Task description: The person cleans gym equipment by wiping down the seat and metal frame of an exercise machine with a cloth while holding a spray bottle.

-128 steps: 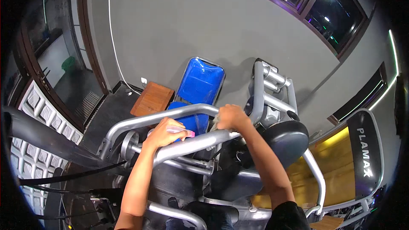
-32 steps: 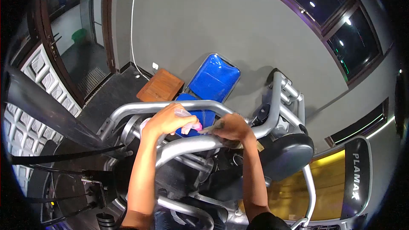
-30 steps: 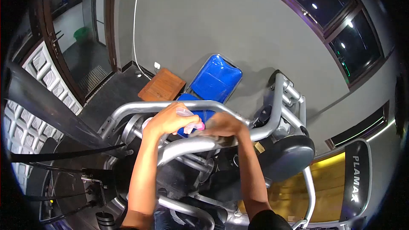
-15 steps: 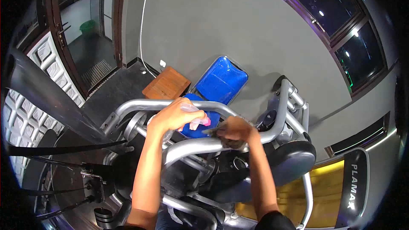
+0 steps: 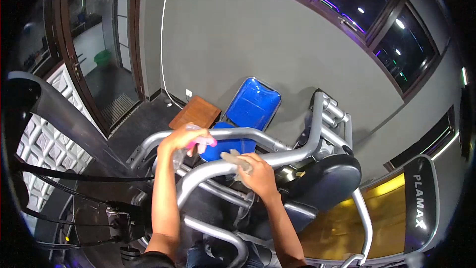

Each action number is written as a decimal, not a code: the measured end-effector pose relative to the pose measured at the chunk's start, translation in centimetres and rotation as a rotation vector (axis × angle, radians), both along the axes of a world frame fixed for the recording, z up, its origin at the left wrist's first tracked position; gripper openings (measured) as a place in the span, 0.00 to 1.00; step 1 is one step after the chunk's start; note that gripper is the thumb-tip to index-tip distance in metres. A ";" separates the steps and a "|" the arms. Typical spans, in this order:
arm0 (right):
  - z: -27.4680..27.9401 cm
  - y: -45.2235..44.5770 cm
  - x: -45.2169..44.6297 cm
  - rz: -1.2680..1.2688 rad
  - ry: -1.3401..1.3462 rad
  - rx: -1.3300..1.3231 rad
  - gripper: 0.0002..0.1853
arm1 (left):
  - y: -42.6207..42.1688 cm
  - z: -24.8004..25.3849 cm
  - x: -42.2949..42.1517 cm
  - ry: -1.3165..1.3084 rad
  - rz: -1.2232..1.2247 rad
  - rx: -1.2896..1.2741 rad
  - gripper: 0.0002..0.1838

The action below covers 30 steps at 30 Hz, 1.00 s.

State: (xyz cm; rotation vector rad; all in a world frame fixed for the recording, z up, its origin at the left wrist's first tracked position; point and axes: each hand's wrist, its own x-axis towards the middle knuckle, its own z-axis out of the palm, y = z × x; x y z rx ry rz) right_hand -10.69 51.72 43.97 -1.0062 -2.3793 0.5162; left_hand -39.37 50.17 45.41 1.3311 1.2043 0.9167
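Note:
My left hand (image 5: 177, 140) is wrapped around a clear spray bottle (image 5: 178, 159) with a pink nozzle (image 5: 210, 142), which points to the right. Much of the bottle is hidden behind my fingers and wrist. In my right hand (image 5: 260, 176) is a bunched greyish cloth (image 5: 237, 160). Hand and cloth are at the curved silver tube (image 5: 292, 157) of a gym machine, and the cloth appears to touch it. Another silver tube (image 5: 238, 132) arches beyond both hands.
A black padded cushion (image 5: 329, 181) sits right of my right hand. Black cables (image 5: 89, 175) stretch across the left. Beyond the machine stand a blue folding chair (image 5: 253, 104) and a brown wooden box (image 5: 195, 112) by the grey wall. A glass door (image 5: 101, 44) is at upper left.
My right hand has moved left and down along the silver tube with the cloth. My left hand, still around the spray bottle, has shifted left. The camera view has also turned slightly.

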 end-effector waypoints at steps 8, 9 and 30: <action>-2.8 -1.9 -1.7 -0.227 0.146 0.196 0.16 | -7.4 -2.8 -0.7 0.059 0.414 0.184 0.24; -3.0 -2.7 -2.9 -0.173 0.170 0.146 0.18 | -8.5 -2.8 -0.1 0.089 0.479 0.187 0.21; -12.7 -6.7 -7.0 -0.421 1.025 -0.523 0.24 | -16.5 -4.6 7.2 0.535 0.985 0.319 0.12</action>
